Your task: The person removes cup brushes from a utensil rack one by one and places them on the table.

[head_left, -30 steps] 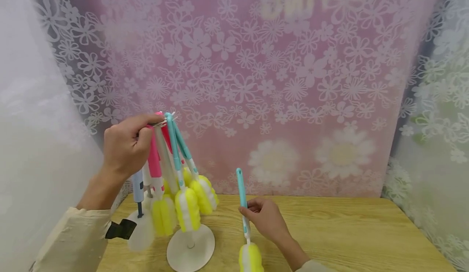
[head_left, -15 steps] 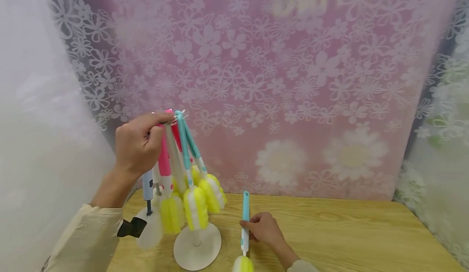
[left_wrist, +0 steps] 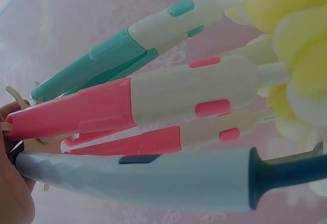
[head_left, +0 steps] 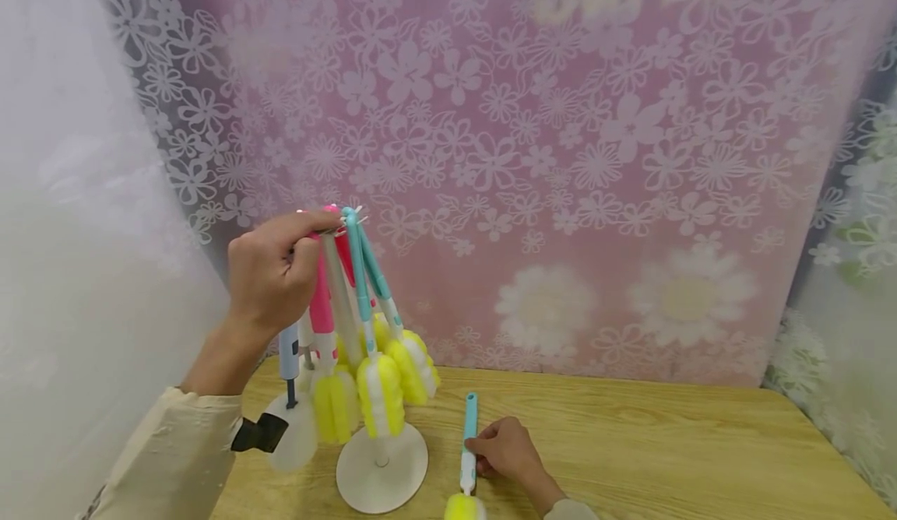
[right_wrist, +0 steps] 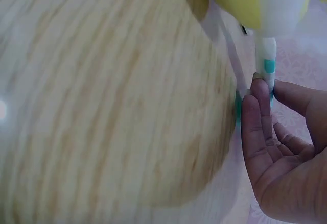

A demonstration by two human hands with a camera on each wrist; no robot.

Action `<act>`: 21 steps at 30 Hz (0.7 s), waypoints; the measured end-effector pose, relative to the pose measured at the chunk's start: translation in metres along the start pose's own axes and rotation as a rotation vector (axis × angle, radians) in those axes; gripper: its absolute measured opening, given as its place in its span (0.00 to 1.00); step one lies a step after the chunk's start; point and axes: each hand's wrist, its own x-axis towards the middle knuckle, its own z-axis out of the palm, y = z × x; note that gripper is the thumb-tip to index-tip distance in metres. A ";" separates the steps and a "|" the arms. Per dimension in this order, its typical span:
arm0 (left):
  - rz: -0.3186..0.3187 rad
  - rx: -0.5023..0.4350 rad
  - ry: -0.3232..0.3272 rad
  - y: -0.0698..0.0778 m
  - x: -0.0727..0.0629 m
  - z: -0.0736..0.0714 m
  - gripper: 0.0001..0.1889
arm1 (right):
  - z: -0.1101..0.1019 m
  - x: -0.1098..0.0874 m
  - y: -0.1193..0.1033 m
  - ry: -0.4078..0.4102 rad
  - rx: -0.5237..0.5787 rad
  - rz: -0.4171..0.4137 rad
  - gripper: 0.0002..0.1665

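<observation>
At the left in the head view stands a white hanging rack with a round base (head_left: 381,489) and hooks at its top. My left hand (head_left: 273,271) grips the rack's top. Sponge bottle brushes hang from the hooks: teal-handled brushes (head_left: 359,271), pink-handled brushes (left_wrist: 71,109) and a pale-blue-handled brush (left_wrist: 204,180). My right hand (head_left: 510,451) pinches the handle of another teal-and-white sponge brush (head_left: 468,469), apart from the rack and to its right. Its yellow-and-white sponge head (right_wrist: 250,2) points toward me, cut off by the head view's lower edge.
The wood-grain table (head_left: 652,450) extends to the right of my right hand. Behind it hangs a pink flowered curtain (head_left: 532,154), with pale sheets at both sides. A dark strap (head_left: 261,432) is around my left sleeve.
My right hand has moved down and toward me with the teal brush. The head view has shifted slightly left. My left hand keeps its grip on the rack's top.
</observation>
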 end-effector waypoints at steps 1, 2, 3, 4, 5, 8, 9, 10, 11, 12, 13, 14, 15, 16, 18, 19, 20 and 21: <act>-0.001 -0.001 0.002 0.001 0.000 0.000 0.22 | 0.000 0.000 0.000 0.001 0.000 -0.001 0.08; -0.001 -0.002 0.003 0.001 0.001 0.000 0.22 | 0.000 0.000 0.000 0.001 0.003 -0.002 0.07; -0.002 0.000 0.004 0.001 0.001 -0.001 0.22 | 0.000 0.000 0.000 0.001 0.004 -0.006 0.08; -0.002 0.002 0.002 0.002 0.001 -0.001 0.22 | 0.000 0.000 0.001 0.002 0.001 -0.011 0.08; -0.004 0.006 0.000 0.002 0.001 -0.002 0.22 | 0.000 -0.001 0.001 0.005 -0.003 -0.023 0.08; -0.011 0.018 -0.015 0.003 0.001 -0.003 0.23 | -0.001 -0.002 0.002 0.012 -0.010 -0.030 0.08; -0.018 0.023 -0.021 0.003 0.001 -0.003 0.23 | -0.001 -0.002 0.002 0.014 -0.013 -0.035 0.08; -0.027 0.029 -0.028 0.004 0.001 -0.004 0.23 | -0.001 -0.003 0.002 0.014 -0.015 -0.036 0.08; -0.035 0.037 -0.037 0.005 0.001 -0.004 0.23 | -0.001 -0.003 0.002 0.015 -0.015 -0.035 0.09; -0.044 0.045 -0.046 0.005 0.001 -0.004 0.23 | -0.001 -0.003 0.002 0.016 -0.015 -0.033 0.09; -0.050 0.056 -0.056 0.006 0.002 -0.004 0.23 | -0.002 -0.004 0.002 0.016 -0.015 -0.028 0.09; -0.057 0.066 -0.064 0.007 0.002 -0.005 0.23 | -0.002 -0.004 0.003 0.019 -0.015 -0.022 0.09; -0.062 0.075 -0.073 0.008 0.003 -0.005 0.23 | -0.003 -0.004 0.003 0.022 -0.014 -0.014 0.09; -0.063 0.085 -0.081 0.009 0.003 -0.005 0.23 | -0.003 -0.005 0.003 0.026 -0.013 -0.004 0.09; -0.059 0.101 -0.092 0.010 0.004 -0.007 0.23 | -0.005 -0.005 0.002 0.044 -0.014 0.002 0.11; -0.058 0.106 -0.096 0.011 0.004 -0.008 0.23 | -0.007 -0.005 0.002 0.056 -0.016 0.005 0.11; -0.059 0.108 -0.096 0.011 0.005 -0.009 0.23 | -0.008 -0.006 0.001 0.066 -0.018 0.003 0.12; -0.059 0.107 -0.096 0.011 0.005 -0.010 0.22 | -0.009 -0.006 0.000 0.076 -0.016 0.000 0.12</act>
